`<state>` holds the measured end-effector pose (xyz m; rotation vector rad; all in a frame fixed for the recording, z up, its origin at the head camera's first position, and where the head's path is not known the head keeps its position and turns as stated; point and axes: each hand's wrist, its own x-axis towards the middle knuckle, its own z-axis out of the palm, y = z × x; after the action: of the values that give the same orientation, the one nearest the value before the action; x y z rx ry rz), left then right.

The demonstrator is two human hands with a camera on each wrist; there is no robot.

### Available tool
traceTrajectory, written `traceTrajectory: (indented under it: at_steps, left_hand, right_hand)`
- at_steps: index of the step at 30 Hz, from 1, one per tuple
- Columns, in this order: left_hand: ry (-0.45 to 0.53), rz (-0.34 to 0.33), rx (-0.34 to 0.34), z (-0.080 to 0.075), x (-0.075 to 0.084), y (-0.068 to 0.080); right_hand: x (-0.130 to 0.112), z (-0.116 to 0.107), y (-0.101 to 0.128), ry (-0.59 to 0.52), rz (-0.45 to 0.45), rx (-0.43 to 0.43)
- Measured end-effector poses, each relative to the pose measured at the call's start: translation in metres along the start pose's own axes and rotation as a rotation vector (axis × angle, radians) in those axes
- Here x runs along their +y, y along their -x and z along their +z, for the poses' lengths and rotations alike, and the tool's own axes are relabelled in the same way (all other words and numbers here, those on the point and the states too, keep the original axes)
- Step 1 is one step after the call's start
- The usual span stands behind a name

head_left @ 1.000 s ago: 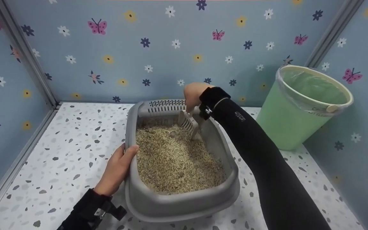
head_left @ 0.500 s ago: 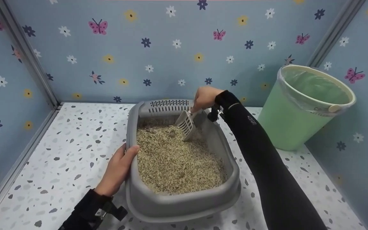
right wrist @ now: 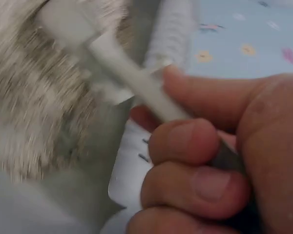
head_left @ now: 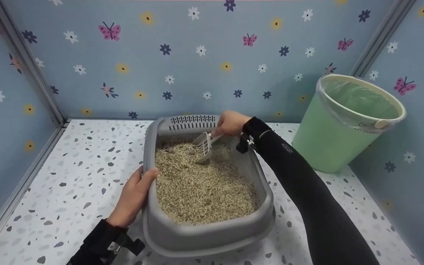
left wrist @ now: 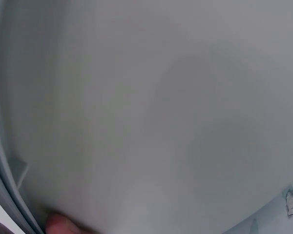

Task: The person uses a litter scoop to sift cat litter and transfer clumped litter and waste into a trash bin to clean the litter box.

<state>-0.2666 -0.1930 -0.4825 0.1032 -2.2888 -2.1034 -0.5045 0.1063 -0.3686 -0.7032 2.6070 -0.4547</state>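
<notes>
Head view, nearest first: the left hand [head_left: 133, 197] rests on the left rim of the grey litter box [head_left: 204, 235], thumb hooked over the rim's inner edge and fingers lying along the outer wall, so it grips the rim. The litter box stands on the speckled white floor [head_left: 68, 176] and is filled almost wall to wall with tan, granular cat litter [head_left: 204, 187]; a perforated strip runs along its far rim. Further back, the right hand [head_left: 230, 123] hovers over the far right part of the box, fingers curled round the handle of a white slotted litter scoop [head_left: 204, 146]. The scoop slopes down and to the left from the hand, its blade tip set into the litter near the far end.

Right of the box and well apart from it, a pale green waste bin [head_left: 329, 136] lined with a clear bag tilts toward the box (its contents cannot be made out). Blue walls with flowers and butterflies close the scene behind.

Left wrist view shows only a blurred grey surface, with one fingertip [left wrist: 58, 225] at the bottom edge. Right wrist view is motion-blurred: the curled fingers [right wrist: 190, 170] pinch the scoop handle [right wrist: 136, 83] against the thumb, the blade is smeared, and the litter beneath is indistinct.
</notes>
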Motion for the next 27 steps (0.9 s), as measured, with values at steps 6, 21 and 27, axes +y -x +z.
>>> traceTrajectory:
  at_steps: [6,21,27]
  left_hand:
    - [0.034,0.005,0.000,-0.001,-0.002,0.001]
    - [0.006,-0.001,0.013,-0.001,-0.001,0.002]
    - [-0.010,0.001,0.012,0.001,0.000,0.002]
  right_hand:
    - [-0.031,0.012,0.012,0.495,-0.027,-0.066]
    - [-0.043,0.076,-0.009,0.634,-0.059,0.046]
    - [-0.035,0.077,-0.032,0.459,-0.048,0.042]
